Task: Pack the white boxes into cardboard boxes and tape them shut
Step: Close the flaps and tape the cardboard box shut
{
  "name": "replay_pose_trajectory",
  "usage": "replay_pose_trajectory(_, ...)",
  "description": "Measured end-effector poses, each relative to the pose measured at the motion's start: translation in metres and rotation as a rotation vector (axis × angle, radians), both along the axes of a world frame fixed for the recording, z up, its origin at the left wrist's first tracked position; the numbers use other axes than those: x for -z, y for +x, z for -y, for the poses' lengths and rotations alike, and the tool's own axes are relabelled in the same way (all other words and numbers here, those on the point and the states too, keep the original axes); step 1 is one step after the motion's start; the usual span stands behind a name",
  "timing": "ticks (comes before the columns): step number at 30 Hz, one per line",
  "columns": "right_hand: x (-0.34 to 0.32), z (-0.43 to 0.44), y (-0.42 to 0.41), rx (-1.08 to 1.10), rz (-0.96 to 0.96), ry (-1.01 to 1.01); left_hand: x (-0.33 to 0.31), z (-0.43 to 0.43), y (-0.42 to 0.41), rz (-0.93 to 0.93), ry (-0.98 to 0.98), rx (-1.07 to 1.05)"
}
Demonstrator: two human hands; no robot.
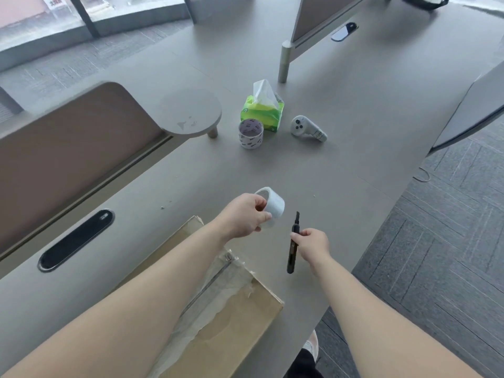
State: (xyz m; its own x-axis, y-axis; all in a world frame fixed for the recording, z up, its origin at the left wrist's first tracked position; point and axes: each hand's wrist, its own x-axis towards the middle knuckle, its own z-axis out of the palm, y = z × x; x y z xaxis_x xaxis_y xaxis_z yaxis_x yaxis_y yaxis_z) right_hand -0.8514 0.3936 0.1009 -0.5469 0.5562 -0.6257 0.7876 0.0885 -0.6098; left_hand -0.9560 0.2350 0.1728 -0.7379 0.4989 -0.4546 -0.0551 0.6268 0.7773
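Progress, judged: cardboard box closed, lying at near edge of table under left forearm, clear tape along seam. Sealing likely finished or nearly so. No white boxes in view; remaining packing not determinable.

Grip: left hand grasping clear tape roll just beyond box. Right hand pinching black knife beside roll.

Count: cardboard boxes, one. Tape rolls, two, including patterned roll standing near tissue pack. Knives, one. Controller, one.
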Motion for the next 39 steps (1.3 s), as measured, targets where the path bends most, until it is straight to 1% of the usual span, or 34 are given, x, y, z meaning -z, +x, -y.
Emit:
replay_pose_trajectory(4,0.012,-0.005,-0.017,-0.107,0.056,0.050,0.002,-0.001,0.001,-0.030,-0.060,0.015)
replay_pose_trajectory(7,0.017,-0.008,-0.024,-0.138,0.085,0.098,0.007,-0.002,0.002,-0.057,-0.122,0.021)
replay_pose_trajectory(10,0.010,-0.011,-0.024,-0.187,0.065,0.150,0.002,-0.004,0.005,-0.062,-0.160,0.049)
replay_pose_trajectory(12,-0.014,-0.011,-0.025,-0.166,-0.056,0.135,-0.007,-0.007,0.007,-0.071,-0.190,0.091)
replay_pose_trajectory(14,-0.041,-0.012,-0.025,-0.133,-0.221,0.117,-0.019,-0.008,0.009,-0.077,-0.210,0.128)
replay_pose_trajectory(16,-0.074,-0.010,-0.024,-0.167,-0.385,0.159,-0.034,-0.008,0.010,-0.103,-0.238,0.176)
replay_pose_trajectory(17,-0.089,-0.009,-0.023,-0.231,-0.440,0.190,-0.042,-0.008,0.011,-0.122,-0.257,0.214)
replay_pose_trajectory(19,-0.115,-0.004,-0.022,-0.440,-0.487,0.252,-0.062,-0.007,0.011,-0.153,-0.282,0.300)
replay_pose_trajectory(21,-0.138,0.002,-0.018,-0.655,-0.482,0.315,-0.081,-0.005,0.010,-0.168,-0.274,0.362)
replay_pose_trajectory(22,-0.150,0.005,-0.016,-0.729,-0.469,0.349,-0.091,-0.003,0.010,-0.170,-0.253,0.381)
replay_pose_trajectory(26,-0.185,0.013,-0.011,-0.861,-0.438,0.553,-0.124,0.012,0.006,-0.148,-0.122,0.355)
replay_pose_trajectory(28,-0.193,0.016,-0.013,-0.903,-0.421,0.609,-0.131,0.020,0.004,-0.131,-0.054,0.313)
replay_pose_trajectory(30,-0.198,0.020,-0.020,-0.926,-0.411,0.593,-0.132,0.028,0.002,-0.156,0.010,0.270)
replay_pose_trajectory(32,-0.199,0.021,-0.029,-0.901,-0.394,0.520,-0.131,0.033,-0.002,-0.224,0.067,0.200)
replay_pose_trajectory(34,-0.198,0.020,-0.040,-0.870,-0.359,0.412,-0.126,0.036,-0.006,-0.270,0.110,0.086)
replay_pose_trajectory(36,-0.194,0.019,-0.053,-0.883,-0.340,0.302,-0.118,0.038,-0.012,-0.277,0.138,-0.018)
replay_pose_trajectory(39,-0.185,0.024,-0.075,-0.925,-0.304,0.138,-0.106,0.038,-0.022,-0.273,0.120,-0.087)
